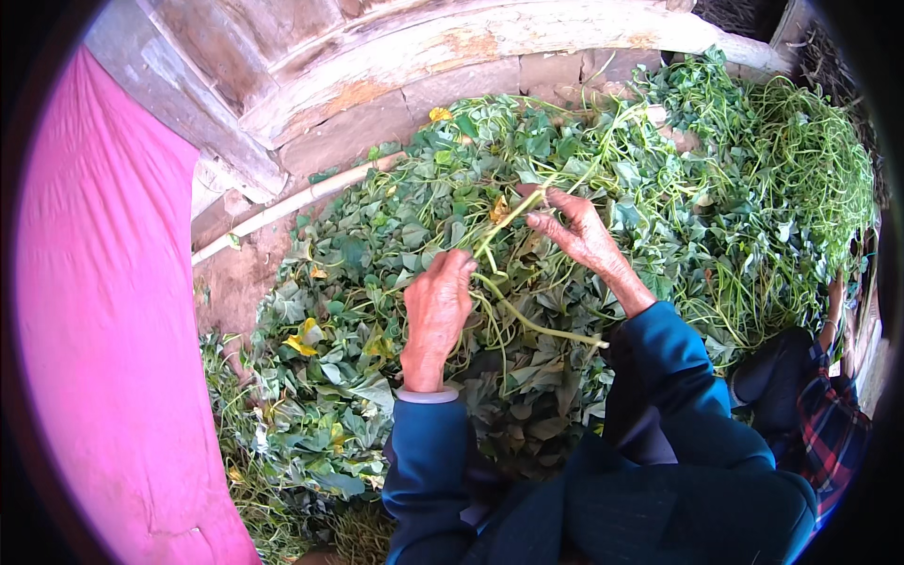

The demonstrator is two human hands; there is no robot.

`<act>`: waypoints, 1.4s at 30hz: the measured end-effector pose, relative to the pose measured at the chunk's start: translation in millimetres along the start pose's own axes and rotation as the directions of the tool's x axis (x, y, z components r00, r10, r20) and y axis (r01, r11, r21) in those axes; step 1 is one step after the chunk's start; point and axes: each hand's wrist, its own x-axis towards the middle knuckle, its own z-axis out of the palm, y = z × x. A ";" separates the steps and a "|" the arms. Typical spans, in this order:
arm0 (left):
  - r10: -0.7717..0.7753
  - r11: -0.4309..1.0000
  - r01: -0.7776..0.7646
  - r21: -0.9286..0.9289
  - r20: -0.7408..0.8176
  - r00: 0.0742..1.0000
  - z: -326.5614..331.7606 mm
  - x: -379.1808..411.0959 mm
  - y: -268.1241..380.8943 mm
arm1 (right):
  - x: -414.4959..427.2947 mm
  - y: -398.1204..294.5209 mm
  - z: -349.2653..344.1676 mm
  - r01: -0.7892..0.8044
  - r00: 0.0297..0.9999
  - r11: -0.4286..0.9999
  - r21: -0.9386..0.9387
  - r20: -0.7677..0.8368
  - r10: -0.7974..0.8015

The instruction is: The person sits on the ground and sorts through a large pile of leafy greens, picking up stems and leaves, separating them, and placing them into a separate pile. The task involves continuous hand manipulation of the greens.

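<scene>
My left hand (436, 311), with a pale bangle at the wrist, pinches a light green vine stem (510, 217) between thumb and fingers. That stem slants up and to the right to my right hand (583, 233), whose fingertips lie around it with the thumb apart from the index finger. Below the hands a bent piece of stem (540, 327) reaches right to a pale cut end. Whether it joins the held stem is hidden by my left hand. Under both hands spreads a heap of leafy green vines (395, 254), with some yellowed leaves (304, 339) among them.
A pink cloth (120, 318) hangs along the left. Behind the heap runs a pale log (494, 39) above stone blocks, and a thin pole (304, 200) lies at its left. At the right, another person in a plaid sleeve (833, 424) sits near bundled stems (812, 155).
</scene>
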 end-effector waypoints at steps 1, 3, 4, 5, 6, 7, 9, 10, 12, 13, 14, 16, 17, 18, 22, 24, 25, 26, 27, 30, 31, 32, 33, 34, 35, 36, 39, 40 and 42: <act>-0.003 1.000 0.002 0.024 0.032 0.999 1.5 -0.3 1.5 | -1.0 0.1 2.6 -0.054 0.998 0.995 0.080 0.016 0.053; 0.025 1.000 -0.025 -0.004 0.041 0.999 5.5 -2.1 1.4 | -1.2 3.1 0.0 0.021 1.000 0.989 -0.150 -0.007 -0.022; 0.045 0.999 -0.045 0.006 0.048 0.998 5.3 -1.7 3.3 | -0.5 11.7 -11.1 0.133 0.988 0.885 -0.447 -0.013 -0.155; 0.065 0.998 -0.066 0.016 0.055 0.996 5.0 -1.2 4.9 | -0.1 20.6 -20.6 0.218 0.959 0.681 -0.699 0.025 -0.281; -0.001 1.000 -0.002 0.016 0.157 0.988 6.0 -1.0 6.2 | 1.5 31.3 -19.7 0.205 0.932 0.573 -0.793 -0.021 -0.363; -0.069 0.998 0.065 0.023 0.257 0.964 10.6 -1.7 7.1 | -0.3 43.0 -15.2 0.147 0.957 0.632 -0.761 -0.051 -0.285; 0.106 0.989 -0.122 0.086 0.171 0.979 21.2 -3.8 4.6 | 0.1 62.0 -6.6 0.056 0.963 0.609 -0.791 -0.118 -0.242; 0.145 0.985 -0.157 0.070 0.152 0.978 20.7 -4.8 7.5 | -1.9 72.5 -9.6 -0.108 0.982 0.568 -0.816 -0.177 -0.068; 0.045 0.998 -0.034 -0.045 0.287 0.957 9.5 -8.1 16.1 | -7.5 102.0 -40.5 -0.409 0.911 0.464 -0.786 -0.378 0.162; 0.053 0.988 -0.018 -0.150 0.235 0.970 11.5 -13.7 10.1 | -14.6 125.7 -73.6 -0.521 0.849 0.580 -0.626 -0.451 0.275; -0.013 0.989 0.045 -0.141 0.218 0.976 4.0 -11.8 6.4 | -11.8 126.7 -75.8 -0.512 0.780 0.859 -0.032 -0.437 0.448; -0.052 0.966 0.074 -0.246 0.095 0.994 -1.0 -9.9 -1.8 | -1.7 92.9 -57.0 -0.314 0.779 0.697 0.644 -0.245 0.577; -0.119 0.959 0.155 -0.236 0.160 0.980 -3.8 -6.8 0.9 | 2.5 63.1 -30.7 -0.277 0.803 0.657 0.701 -0.207 0.559; -0.107 0.930 0.153 -0.335 0.152 0.982 3.3 -4.9 6.0 | 0.1 53.2 -21.7 -0.304 0.825 0.576 0.759 -0.093 0.557; -0.122 0.867 0.192 -0.460 0.177 0.976 9.9 -9.8 5.1 | -4.4 -7.4 25.6 -0.449 0.887 0.367 0.815 0.355 0.295; -0.103 0.885 0.173 -0.432 0.180 0.978 10.8 -8.7 4.5 | -7.1 -21.9 28.0 -0.500 0.863 0.425 0.754 0.394 0.317; -0.093 0.894 0.163 -0.418 0.183 0.979 11.7 -8.7 4.5 | -9.2 -20.1 28.2 -0.494 0.869 0.476 0.728 0.391 0.305; -0.086 0.902 0.152 -0.404 0.177 0.980 12.0 -9.2 4.4 | -8.1 -11.9 22.3 -0.497 0.865 0.570 0.654 0.430 0.260; -0.077 0.909 0.139 -0.394 0.171 0.982 13.1 -9.1 5.0 | -9.0 -7.2 23.5 -0.399 0.907 0.712 0.577 0.359 0.218; -0.045 0.953 0.093 -0.289 0.169 0.985 8.9 -8.7 8.2 | -5.3 -10.2 19.2 0.029 0.972 0.995 0.094 0.228 -0.050; -0.035 0.968 0.076 -0.240 0.171 0.985 6.9 -8.9 8.9 | -6.6 -0.5 14.4 0.198 0.965 0.946 -0.255 0.217 -0.143; -0.045 0.973 0.079 -0.216 0.161 0.986 11.6 -10.0 8.1 | -5.6 8.4 12.2 0.296 0.949 0.895 -0.334 0.210 -0.236; -0.039 0.973 0.073 -0.220 0.154 0.987 13.9 -12.2 5.0 | -4.5 15.6 14.2 0.387 0.921 0.830 -0.402 0.206 -0.330; -0.030 0.971 0.065 -0.232 0.149 0.988 17.5 -13.2 3.3 | -4.6 19.3 13.6 0.364 0.931 0.821 -0.439 0.198 -0.306; -0.022 0.968 0.057 -0.243 0.143 0.989 19.1 -14.2 2.6 | -0.9 40.6 9.7 0.255 0.967 0.667 -0.700 0.190 -0.170; -0.089 0.937 0.162 -0.310 0.236 0.968 11.7 -16.2 5.9 | -1.6 60.7 -2.2 0.058 0.998 0.723 -0.688 0.013 -0.068; -0.234 0.884 0.264 -0.387 0.123 0.964 10.0 -12.2 0.7 | -0.3 73.6 -36.7 -0.395 0.901 0.916 -0.070 -0.222 0.372; -0.229 0.856 0.251 -0.452 0.103 0.968 6.6 -10.3 -1.7 | -2.2 49.1 -19.6 -0.356 0.881 0.854 0.379 -0.167 0.442; -0.241 0.774 0.268 -0.574 0.124 0.963 8.7 -8.2 -2.9 | -6.0 37.0 3.6 -0.386 0.908 0.805 0.452 0.028 0.419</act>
